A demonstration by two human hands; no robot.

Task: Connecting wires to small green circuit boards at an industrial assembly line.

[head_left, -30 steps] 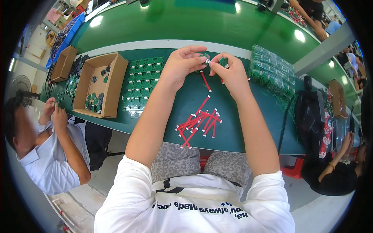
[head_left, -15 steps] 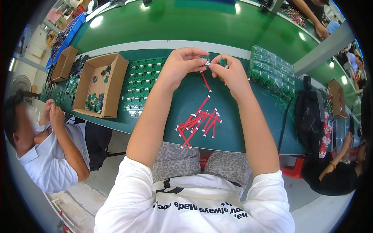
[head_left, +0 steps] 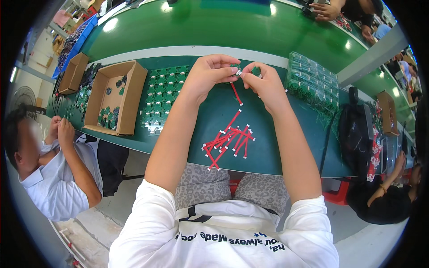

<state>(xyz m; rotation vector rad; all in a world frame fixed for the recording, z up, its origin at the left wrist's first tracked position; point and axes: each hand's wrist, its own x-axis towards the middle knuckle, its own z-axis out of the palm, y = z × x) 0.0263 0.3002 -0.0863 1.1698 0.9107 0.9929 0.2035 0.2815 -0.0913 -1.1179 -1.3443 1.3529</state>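
Note:
Between the fingertips of my left hand [head_left: 206, 75] is a small green circuit board [head_left: 235, 66], a white connector showing at its edge. My right hand [head_left: 266, 84] is closed close beside it, its thumb at the connector, and another small green board [head_left: 255, 71] sticks up from its fingers. Below my left fingers a red cable [head_left: 235, 93] with a white plug slants down; its upper end is hidden by the hand. Nearer to me, a loose pile of red cables [head_left: 228, 138] with white plugs at their ends lies on the dark green table [head_left: 272, 152].
Left of my hands lie a panel of green boards [head_left: 163, 94] and an open cardboard box [head_left: 94, 105] holding some boards. Wrapped stacks of board panels [head_left: 313, 80] stand at right, with a black bag [head_left: 355, 134] farther over. A co-worker [head_left: 62, 169] sits at left.
My hands and the parts in them look almost unchanged. Across the table at the far right, another person's hand has come into view farther left.

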